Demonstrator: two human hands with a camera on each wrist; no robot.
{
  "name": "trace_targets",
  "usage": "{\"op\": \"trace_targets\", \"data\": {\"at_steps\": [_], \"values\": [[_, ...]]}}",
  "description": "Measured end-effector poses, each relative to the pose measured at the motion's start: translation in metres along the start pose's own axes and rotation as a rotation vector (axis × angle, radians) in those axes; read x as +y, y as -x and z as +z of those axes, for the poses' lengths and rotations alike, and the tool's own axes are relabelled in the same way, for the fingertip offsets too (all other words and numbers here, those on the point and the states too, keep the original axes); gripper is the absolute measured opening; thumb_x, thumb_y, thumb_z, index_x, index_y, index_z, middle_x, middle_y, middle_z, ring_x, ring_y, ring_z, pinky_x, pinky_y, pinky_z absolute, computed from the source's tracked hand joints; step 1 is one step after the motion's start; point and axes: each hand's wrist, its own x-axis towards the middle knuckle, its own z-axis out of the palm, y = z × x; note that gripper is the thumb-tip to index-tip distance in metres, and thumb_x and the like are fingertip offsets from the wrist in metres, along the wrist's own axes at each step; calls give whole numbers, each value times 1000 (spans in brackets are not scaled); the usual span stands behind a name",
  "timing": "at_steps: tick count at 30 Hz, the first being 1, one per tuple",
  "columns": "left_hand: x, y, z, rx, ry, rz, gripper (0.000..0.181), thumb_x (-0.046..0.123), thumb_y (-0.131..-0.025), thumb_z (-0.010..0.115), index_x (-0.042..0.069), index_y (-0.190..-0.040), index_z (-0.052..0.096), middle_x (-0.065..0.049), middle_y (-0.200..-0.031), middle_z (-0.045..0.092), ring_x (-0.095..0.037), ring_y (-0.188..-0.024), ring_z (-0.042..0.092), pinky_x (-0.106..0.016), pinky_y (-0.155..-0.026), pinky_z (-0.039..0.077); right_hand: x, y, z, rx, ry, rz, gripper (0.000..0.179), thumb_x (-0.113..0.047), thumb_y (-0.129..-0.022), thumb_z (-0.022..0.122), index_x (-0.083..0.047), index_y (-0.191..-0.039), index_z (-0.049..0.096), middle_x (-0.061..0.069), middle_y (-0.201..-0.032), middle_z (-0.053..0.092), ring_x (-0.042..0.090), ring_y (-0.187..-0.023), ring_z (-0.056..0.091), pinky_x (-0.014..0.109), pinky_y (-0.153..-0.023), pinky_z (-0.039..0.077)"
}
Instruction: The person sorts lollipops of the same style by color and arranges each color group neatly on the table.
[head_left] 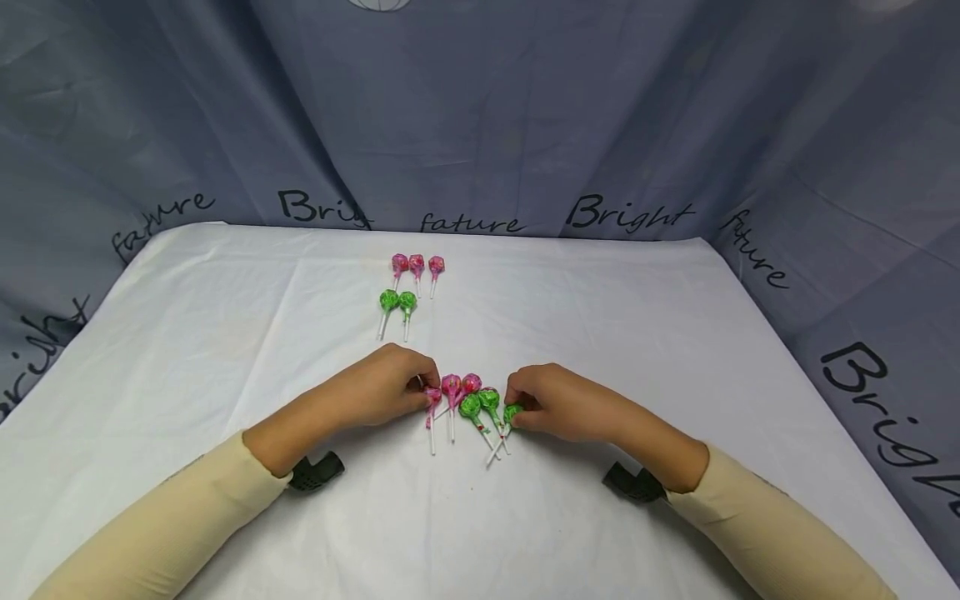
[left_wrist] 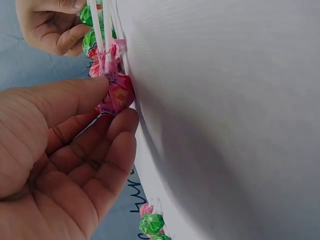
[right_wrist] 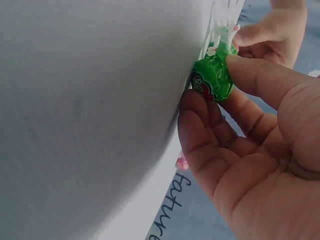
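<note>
My left hand (head_left: 390, 385) pinches the wrapped head of a pink lollipop (left_wrist: 119, 95) between thumb and fingers, at the left end of a cluster on the white cloth. At the cluster's right end, my right hand (head_left: 562, 402) pinches the head of a green lollipop (right_wrist: 214, 77). Between the hands lie two more pink lollipops (head_left: 451, 386) and two more green lollipops (head_left: 470, 407). Their heads point away from me, and some of the white sticks cross. Fingers partly cover both pinched heads in the head view.
Farther back on the white-covered table (head_left: 600, 317) lies a row of three pink lollipops (head_left: 417, 263), with two green lollipops (head_left: 407, 302) in front of it. A grey curtain (head_left: 480, 117) with black lettering hangs behind and beside the table. Each wrist carries a black device (head_left: 317, 472).
</note>
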Motion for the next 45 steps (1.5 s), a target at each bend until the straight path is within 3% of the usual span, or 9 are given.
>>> {"op": "trace_targets", "data": {"at_steps": [9,14,20,26,32,35,39,45], "values": [[-3,-1,-9,-9,39,-16,11,9,-88,74,12,-98,70,7,-85,63,-10,-75,56,-29,-73,49,1,0,1,-4,-16,11,11,-8,-91,72,-14,-93,64,-9,-82,56,10,-75,51,28,-68,47],[-7,-7,-25,18,65,-12,16,8,-88,75,11,-103,71,6,-92,67,-11,-81,60,-31,-77,51,0,1,1,-5,-17,4,11,-8,-90,72,-14,-93,64,-9,-83,57,10,-76,51,28,-68,47],[-11,-19,-44,-12,181,-57,17,10,-89,74,11,-106,71,2,-101,68,-14,-93,65,-32,-84,54,1,1,0,-3,-8,5,11,-8,-90,72,-14,-93,64,-9,-84,57,11,-77,52,28,-69,47],[-16,-48,-62,-14,216,-84,18,13,-92,71,12,-110,69,1,-106,67,-16,-101,63,-34,-90,52,2,1,0,-8,-5,1,11,-6,-90,72,-13,-93,64,-8,-83,56,11,-76,51,28,-69,47],[-23,-90,-81,42,146,-113,21,17,-95,67,12,-115,67,-1,-109,66,-18,-103,61,-37,-84,51,2,2,1,-5,2,-12,11,-7,-90,72,-13,-93,63,-7,-82,54,11,-76,50,28,-68,46],[-34,-112,-85,50,82,-130,22,17,-96,66,10,-116,66,-3,-112,65,-19,-104,60,-36,-82,51,2,1,1,-5,12,-4,11,-9,-90,72,-15,-93,63,-8,-82,54,11,-76,50,28,-68,46],[-52,-137,-87,42,68,-165,25,17,-97,64,7,-120,65,-6,-113,65,-23,-98,63,-36,-81,51,3,1,1,-8,15,-3,11,-9,-91,72,-14,-94,63,-7,-82,54,11,-76,50,28,-68,46],[-79,-160,-81,37,28,-222,27,21,-97,65,10,-121,66,-6,-116,64,-21,-102,56,-36,-92,46,1,0,1,-19,10,-4,10,-10,-91,72,-14,-95,63,-8,-82,54,11,-76,49,28,-69,46]]}}
